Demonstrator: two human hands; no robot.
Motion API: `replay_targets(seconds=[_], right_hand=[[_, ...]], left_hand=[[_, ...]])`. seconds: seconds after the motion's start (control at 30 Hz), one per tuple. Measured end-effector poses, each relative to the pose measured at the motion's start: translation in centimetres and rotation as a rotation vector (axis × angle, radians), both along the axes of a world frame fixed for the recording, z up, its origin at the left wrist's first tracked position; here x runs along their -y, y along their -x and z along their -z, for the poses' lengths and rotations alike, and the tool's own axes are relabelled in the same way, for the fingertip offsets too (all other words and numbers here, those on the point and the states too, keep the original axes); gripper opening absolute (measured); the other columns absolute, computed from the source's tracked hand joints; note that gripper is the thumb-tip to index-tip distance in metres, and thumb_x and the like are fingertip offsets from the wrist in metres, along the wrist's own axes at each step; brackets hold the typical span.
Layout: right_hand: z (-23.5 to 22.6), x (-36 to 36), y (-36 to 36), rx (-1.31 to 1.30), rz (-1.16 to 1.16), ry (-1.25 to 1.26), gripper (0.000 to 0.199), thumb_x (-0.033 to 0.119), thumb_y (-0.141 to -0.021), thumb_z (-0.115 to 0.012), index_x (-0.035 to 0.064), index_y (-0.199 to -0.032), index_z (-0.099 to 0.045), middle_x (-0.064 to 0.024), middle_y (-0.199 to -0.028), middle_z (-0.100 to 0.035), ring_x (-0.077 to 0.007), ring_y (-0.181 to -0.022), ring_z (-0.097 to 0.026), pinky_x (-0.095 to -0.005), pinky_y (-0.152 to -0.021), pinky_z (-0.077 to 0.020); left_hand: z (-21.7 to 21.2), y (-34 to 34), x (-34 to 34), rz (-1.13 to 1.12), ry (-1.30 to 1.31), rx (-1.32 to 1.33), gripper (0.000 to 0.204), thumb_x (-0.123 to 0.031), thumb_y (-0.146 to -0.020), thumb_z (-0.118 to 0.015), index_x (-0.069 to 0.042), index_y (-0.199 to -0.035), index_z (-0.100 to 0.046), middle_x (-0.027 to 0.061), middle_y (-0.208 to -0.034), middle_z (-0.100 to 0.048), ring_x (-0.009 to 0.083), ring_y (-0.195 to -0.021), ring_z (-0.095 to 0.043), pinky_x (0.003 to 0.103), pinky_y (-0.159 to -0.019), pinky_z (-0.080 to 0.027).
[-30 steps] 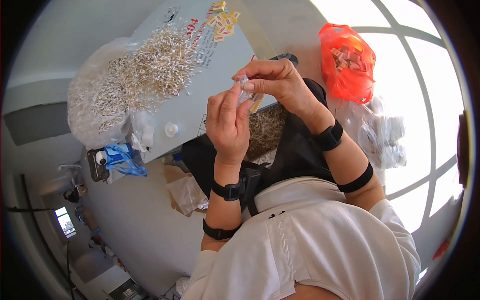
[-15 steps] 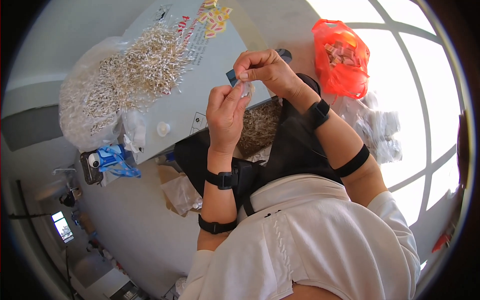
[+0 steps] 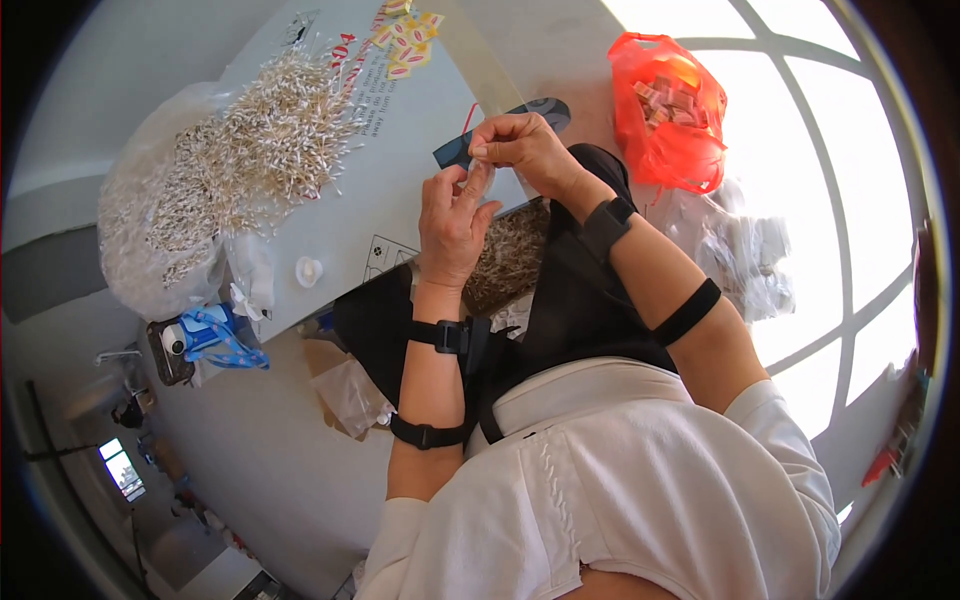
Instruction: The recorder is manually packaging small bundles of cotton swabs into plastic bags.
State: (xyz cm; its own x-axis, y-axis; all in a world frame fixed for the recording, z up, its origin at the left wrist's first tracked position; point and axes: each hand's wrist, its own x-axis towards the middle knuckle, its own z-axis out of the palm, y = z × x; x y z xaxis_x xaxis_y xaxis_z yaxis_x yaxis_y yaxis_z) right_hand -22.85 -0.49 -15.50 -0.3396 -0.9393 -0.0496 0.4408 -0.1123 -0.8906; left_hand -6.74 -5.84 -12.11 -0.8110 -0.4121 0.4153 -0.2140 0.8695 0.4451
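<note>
Head view: both hands meet over the right side of the worktop (image 3: 345, 222), working a small clear packet (image 3: 484, 182). Change over the last second: packet showed plainly between the hands, yellow bit at its lower end; now only a sliver shows, the rest behind the left fingers. Hands now sit closer together.

Left hand (image 3: 453, 235): fingers closed on the packet body. Right hand (image 3: 530, 155): thumb and index pinched together at the packet's far edge; can't tell how much film is between them.

My read: work is now on that edge, mid-step. Whether it's sealed or not, can't tell.

Dark blue card (image 3: 452, 153) lies just left of the right fingertips. Cotton swab heap (image 3: 285, 125) to the left, yellow cards (image 3: 408, 45) at the far end; both look undisturbed.
</note>
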Motion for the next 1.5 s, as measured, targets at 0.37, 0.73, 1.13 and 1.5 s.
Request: replay_targets(seconds=[0.37, 0.73, 1.13, 1.5], right_hand=[[0.2, 0.4, -0.4, 0.042, 0.024, -0.066, 0.009, 0.011, -0.088, -0.063, 0.005, -0.083, -0.061, 0.0039, -0.076, -0.057, -0.0055, -0.072, -0.053, -0.0216, -0.068, -0.0438], [-0.1, 1.1, -0.7, 0.094, 0.034, -0.05, 0.008, 0.011, -0.087, -0.065, 0.0039, -0.084, -0.063, 0.003, -0.076, -0.058, -0.0059, -0.07, -0.052, -0.0215, -0.067, -0.0429], [-0.6, -0.7, -1.3, -0.168, -0.047, -0.013, 0.03, 0.004, -0.078, -0.071, -0.0003, -0.107, -0.065, -0.0008, -0.089, -0.065, -0.0089, -0.081, -0.06, -0.0227, -0.077, -0.0472], [-2.1, -1.2, -2.1, 0.014, -0.118, -0.035, 0.019, 0.01, -0.083, -0.068, -0.0017, -0.098, -0.067, -0.0021, -0.086, -0.067, -0.0066, -0.079, -0.06, -0.0224, -0.072, -0.0496]], left_hand=[[1.0, 0.9, -0.8, -0.07, 0.063, -0.063, 0.054, -0.005, -0.073, -0.071, -0.001, -0.124, -0.053, 0.0114, -0.101, -0.055, 0.0297, -0.089, -0.054, 0.038, -0.076, -0.049], [0.6, 0.7, 0.5, -0.078, 0.064, -0.074, 0.047, -0.007, -0.07, -0.075, -0.003, -0.115, -0.059, 0.0117, -0.105, -0.057, 0.0306, -0.094, -0.054, 0.037, -0.079, -0.048], [0.3, 0.8, 0.8, -0.263, -0.34, -0.395, 0.014, 0.004, -0.072, -0.071, 0.001, -0.081, -0.062, 0.0101, -0.083, -0.063, 0.0218, -0.075, -0.06, 0.03, -0.068, -0.049], [-2.0, -0.3, 0.5, -0.235, -0.692, -0.434, 0.01, 0.0, -0.079, -0.067, 0.0, -0.076, -0.058, 0.0033, -0.082, -0.061, 0.0082, -0.07, -0.052, 0.022, -0.065, -0.044]])
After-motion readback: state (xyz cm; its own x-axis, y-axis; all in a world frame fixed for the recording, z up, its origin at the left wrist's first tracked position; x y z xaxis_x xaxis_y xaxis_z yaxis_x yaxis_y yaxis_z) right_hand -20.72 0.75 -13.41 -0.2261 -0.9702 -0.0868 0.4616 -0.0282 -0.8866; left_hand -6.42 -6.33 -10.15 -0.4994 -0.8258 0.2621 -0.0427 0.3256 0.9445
